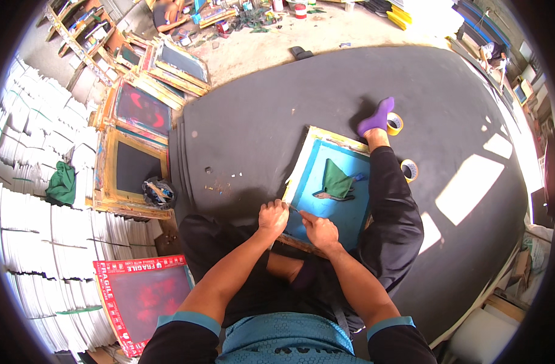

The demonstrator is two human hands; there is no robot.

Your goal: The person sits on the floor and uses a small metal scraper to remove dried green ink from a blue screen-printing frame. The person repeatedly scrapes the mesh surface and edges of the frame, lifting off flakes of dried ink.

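A screen-printing frame [297, 162] with wooden edges and a blue mesh lies in front of me, between my legs. My left hand [273, 217] is closed at the frame's near left corner; what its fingers pinch is hidden. Beside it, over the near edge of the mesh, my right hand [320, 230] is closed too. A small thin dark piece [294, 209] shows between the two hands, too small to name. On the mesh lies a folded green cloth [336, 178], with a dark slender object [333, 196] along its near side.
Two tape rolls [409, 170] stand right of my outstretched leg on the dark sheet stack [259, 115]. Other screen frames [143, 109] lean at the left, near a plastic bag [159, 193] and white stacks [41, 212]. A red-taped screen [145, 300] lies near left. Other people sit far off.
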